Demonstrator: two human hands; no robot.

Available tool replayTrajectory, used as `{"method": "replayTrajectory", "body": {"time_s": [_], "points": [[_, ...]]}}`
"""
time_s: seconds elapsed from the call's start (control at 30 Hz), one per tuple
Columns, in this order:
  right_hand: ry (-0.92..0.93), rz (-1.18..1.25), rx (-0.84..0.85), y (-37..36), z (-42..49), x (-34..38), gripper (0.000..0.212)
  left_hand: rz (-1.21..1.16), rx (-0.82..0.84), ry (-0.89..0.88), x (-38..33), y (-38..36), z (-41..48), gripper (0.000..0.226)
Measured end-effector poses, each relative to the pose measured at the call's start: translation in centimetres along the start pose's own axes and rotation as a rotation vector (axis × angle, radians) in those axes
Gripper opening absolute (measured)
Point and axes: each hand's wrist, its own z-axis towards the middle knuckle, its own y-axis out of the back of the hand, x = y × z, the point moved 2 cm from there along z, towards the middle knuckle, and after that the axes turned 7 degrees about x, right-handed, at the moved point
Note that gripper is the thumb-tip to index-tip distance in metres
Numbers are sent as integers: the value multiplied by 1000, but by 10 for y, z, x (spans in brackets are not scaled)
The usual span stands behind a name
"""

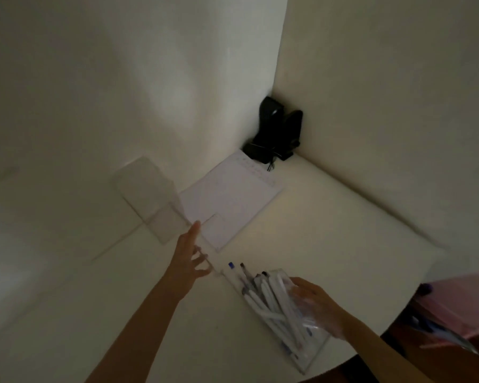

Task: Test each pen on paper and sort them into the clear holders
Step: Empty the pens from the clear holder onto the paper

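Dim, blurred view: the right hand [320,306], partly veiled by the near-right clear holder [308,362] of pens [271,299], showed no legible grip; the left hand [188,258], fingers spread, hovered just left, beside the paper [227,200].

On the white worktop [343,230], the white paper sheet [233,200] lies before the black corner device [277,131]; the empty clear plastic holder [150,197] stands at its left, the pen-filled clear holder [282,313] nearer, rightward.

left hand [190,258]: bare | right hand [315,308]: bare | 2 forearms [138,322]: bare to frame edge
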Motion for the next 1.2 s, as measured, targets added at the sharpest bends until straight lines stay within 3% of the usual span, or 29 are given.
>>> {"method": "replayTrajectory", "body": {"time_s": [0.07,0.2,0.33,0.47,0.7,0.9,1.1,1.2], "points": [[-100,171,5,18,-1,-5,44,85,22,-10,2,-19,16,105],[-198,309,12,55,3,0,53,107,-179,69,-2,-50,57,76],[-251,365,22,86,10,21,55,53,-269,108,1,-62,82,84],[-276,302,62,102,15,37,55,-41,-354,142,8,-66,87,77],[-386,49,43,105,23,70,71,-153,-333,240,18,-54,84,69],[-439,-64,36,102,23,90,69,-239,-329,308,22,-41,79,89],[-491,-104,38,107,-1,103,65,-161,-125,400,24,-52,69,95],[-527,-93,55,113,-18,102,67,-83,-133,440,22,-69,56,67]]}}
